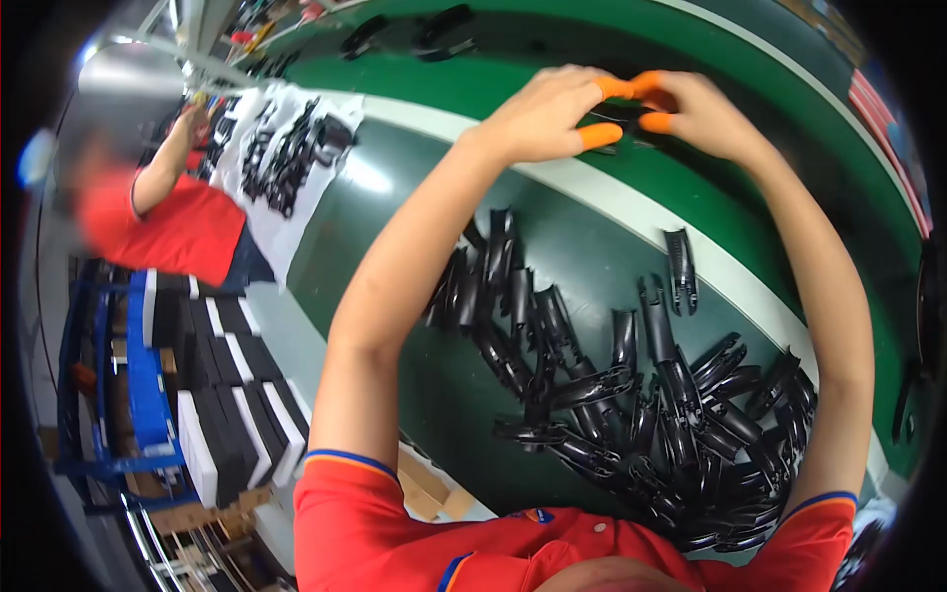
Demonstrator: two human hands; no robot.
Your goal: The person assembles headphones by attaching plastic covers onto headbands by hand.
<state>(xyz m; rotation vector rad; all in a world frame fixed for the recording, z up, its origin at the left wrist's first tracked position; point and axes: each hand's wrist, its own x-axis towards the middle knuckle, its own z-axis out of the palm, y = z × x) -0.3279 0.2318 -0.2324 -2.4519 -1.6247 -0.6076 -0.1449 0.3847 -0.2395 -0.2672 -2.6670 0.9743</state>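
Note:
My left hand (547,113) and my right hand (705,113) are stretched out over the green belt, with orange covers on the fingertips. Thumbs and fingers of both curl around a dark plastic part (628,120), mostly hidden by the fingers. Below my arms, a heap of glossy black plastic parts (681,414) lies on the dark green table (395,197). One slotted black piece (681,271) rests apart from the heap, close to the white rail.
A white rail (631,202) divides table and conveyor belt (552,39). Two black parts (444,35) lie farther along the belt. At left, a person in a red shirt (168,222) stands beside black parts on white sheeting (316,192). Black and white blocks (232,434) are stacked below.

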